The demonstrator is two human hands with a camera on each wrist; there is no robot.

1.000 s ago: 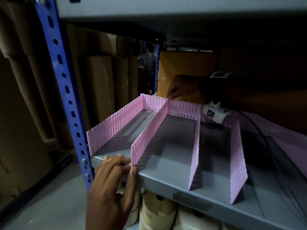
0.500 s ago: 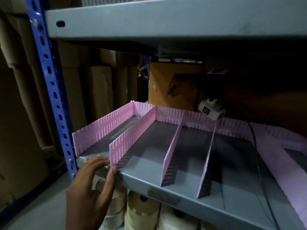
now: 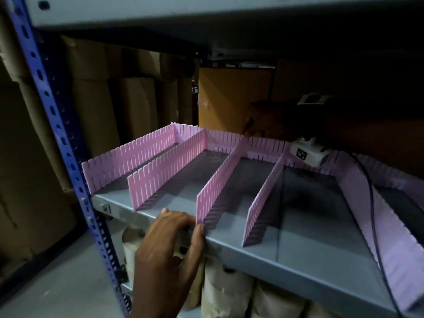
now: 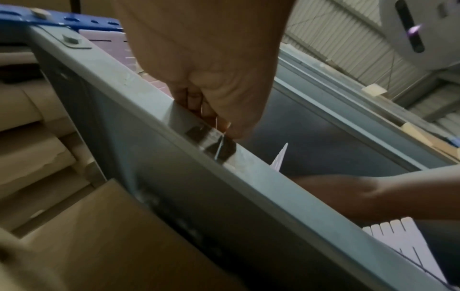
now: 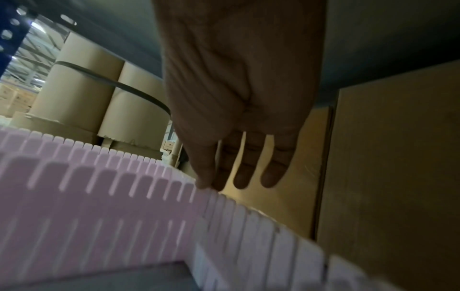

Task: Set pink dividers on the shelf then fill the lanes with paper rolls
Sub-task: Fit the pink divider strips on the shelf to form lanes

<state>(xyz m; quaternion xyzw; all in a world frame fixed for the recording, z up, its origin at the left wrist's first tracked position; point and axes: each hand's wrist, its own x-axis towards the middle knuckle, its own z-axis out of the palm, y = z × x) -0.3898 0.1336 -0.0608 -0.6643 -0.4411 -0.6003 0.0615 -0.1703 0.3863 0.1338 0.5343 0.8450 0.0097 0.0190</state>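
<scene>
Our left hand (image 3: 169, 244) pinches third divider (image 3: 220, 177) at shelf (image 3: 298, 255) front edge. Right hand (image 5: 239, 110) open, fingertip on rear strip (image 5: 261, 222). We judge divider light, thin, flexy: grip ends, low.

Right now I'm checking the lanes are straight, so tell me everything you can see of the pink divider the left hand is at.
The third pink divider from the left is a thin, plastic-looking strip, slotted along its top edge. It stands upright on the grey metal shelf, running from the front lip back to the pink rear strip, where the right hand's fingertips touch the joint. The left hand touches its front end at the shelf edge.
</scene>
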